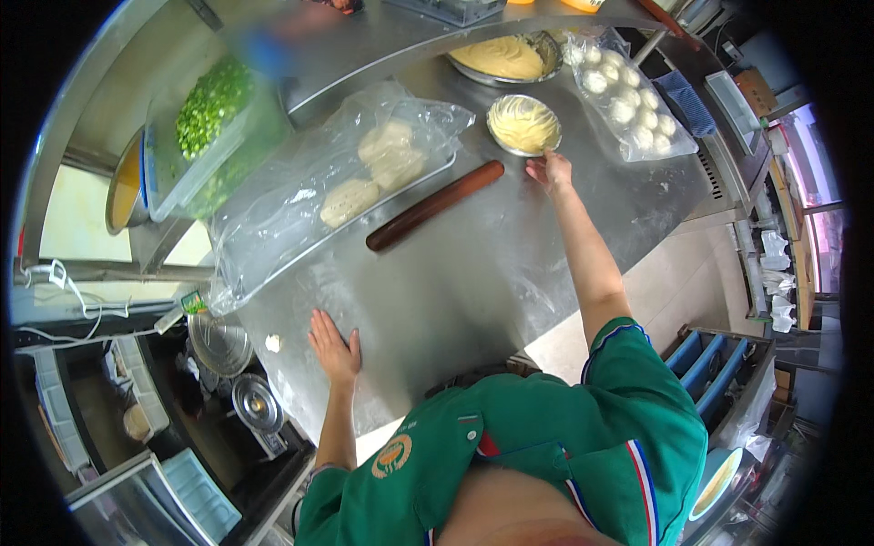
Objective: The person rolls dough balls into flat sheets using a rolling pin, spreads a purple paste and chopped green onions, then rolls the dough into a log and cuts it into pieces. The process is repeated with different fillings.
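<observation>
My left hand (336,351) rests palm down on the steel worktable (450,286), with its thumb spread and nothing in it. At the near rim of a small metal bowl (524,125) is my right hand (552,170), its fingertips at the edge; whether they grip it is unclear. Pale yellow paste (522,126) coats the bowl's inside. A dark wooden rolling pin (435,206) lies diagonally between my hands. Beyond it, a tray (410,179) under clear plastic holds pieces of dough (392,153).
A larger bowl (552,60) of yellow paste stands behind the small one. Bagged dough balls (625,102) lie at the table's right. On the left is a plastic tub (164,181) of chopped green onion. A raised steel shelf (382,41) borders the back.
</observation>
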A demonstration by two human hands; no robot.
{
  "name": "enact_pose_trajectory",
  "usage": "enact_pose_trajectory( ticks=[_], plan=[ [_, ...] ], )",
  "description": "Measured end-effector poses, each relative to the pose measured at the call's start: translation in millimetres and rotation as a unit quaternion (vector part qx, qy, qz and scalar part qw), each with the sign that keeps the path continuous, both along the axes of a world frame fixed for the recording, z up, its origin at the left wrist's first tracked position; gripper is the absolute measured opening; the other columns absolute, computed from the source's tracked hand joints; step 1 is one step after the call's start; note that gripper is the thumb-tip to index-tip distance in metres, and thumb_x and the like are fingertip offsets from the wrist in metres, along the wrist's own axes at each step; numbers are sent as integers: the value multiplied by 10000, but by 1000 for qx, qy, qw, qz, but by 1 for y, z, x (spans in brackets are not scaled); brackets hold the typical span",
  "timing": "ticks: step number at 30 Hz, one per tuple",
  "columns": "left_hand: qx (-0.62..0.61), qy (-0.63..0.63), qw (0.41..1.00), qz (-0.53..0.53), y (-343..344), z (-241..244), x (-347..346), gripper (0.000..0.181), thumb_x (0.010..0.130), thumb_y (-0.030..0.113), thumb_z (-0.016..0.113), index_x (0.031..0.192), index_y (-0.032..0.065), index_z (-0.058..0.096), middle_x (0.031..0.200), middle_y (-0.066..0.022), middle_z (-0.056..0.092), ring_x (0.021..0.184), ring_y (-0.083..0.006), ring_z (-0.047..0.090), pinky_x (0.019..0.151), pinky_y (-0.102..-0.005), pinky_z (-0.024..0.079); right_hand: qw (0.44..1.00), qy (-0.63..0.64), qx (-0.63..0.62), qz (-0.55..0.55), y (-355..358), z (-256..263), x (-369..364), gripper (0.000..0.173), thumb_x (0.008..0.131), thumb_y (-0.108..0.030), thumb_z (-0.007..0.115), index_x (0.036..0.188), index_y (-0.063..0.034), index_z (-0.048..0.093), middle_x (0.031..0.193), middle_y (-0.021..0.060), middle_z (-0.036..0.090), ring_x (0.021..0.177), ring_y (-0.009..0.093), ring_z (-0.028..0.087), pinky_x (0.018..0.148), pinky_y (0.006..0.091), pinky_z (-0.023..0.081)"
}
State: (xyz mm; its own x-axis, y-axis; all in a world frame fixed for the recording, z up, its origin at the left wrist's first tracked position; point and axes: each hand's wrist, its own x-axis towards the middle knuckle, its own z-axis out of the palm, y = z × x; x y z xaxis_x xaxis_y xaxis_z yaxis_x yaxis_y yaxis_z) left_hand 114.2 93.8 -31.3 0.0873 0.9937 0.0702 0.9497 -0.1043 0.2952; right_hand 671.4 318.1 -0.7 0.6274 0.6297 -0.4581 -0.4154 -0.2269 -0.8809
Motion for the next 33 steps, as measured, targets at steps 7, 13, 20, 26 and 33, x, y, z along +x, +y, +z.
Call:
enact_pose_trajectory(
  ticks=[7,13,20,26,33],
  plan=[
    [-19,-10,1000,-13,-1,17,4,866,867,358,637,1496,-69,221,1570,-265,204,1451,-422,203,1175,-532,133,998,28,43,28,-5,27,31,269,1011,-112,427,1130,128,451,1030,274,630,849,367,703,674,343,649],
    [-56,-10,997,-60,13,18,46,937,827,433,680,1483,-76,246,1562,-272,217,1449,-424,207,1171,-535,149,995,-12,99,-18,-1,-20,124,274,1015,-181,485,1131,62,539,1041,215,645,884,316,698,731,375,619],
    [-68,-19,990,-123,38,25,129,937,836,486,664,1488,-49,257,1574,-219,235,1465,-361,209,1168,-533,168,634,-701,-192,264,-116,-48,0,799,949,-477,523,1507,21,242,1576,230,223,1470,345,206,1187,498,144],
    [-50,-102,955,-272,51,20,203,799,897,436,595,1490,-9,298,1571,-180,270,1440,-378,256,1159,-530,200,624,-609,15,490,-166,-45,-163,875,856,-519,635,1494,-26,298,1572,213,235,1466,357,205,1187,498,159],
    [-10,-1,995,-100,-90,11,45,1024,847,672,575,1490,-59,256,1545,-302,228,1423,-470,234,1129,-607,172,516,-677,24,523,-208,-35,-58,687,981,-459,433,1542,-117,230,1612,61,201,1496,240,147,1192,545,74]
  ],
)
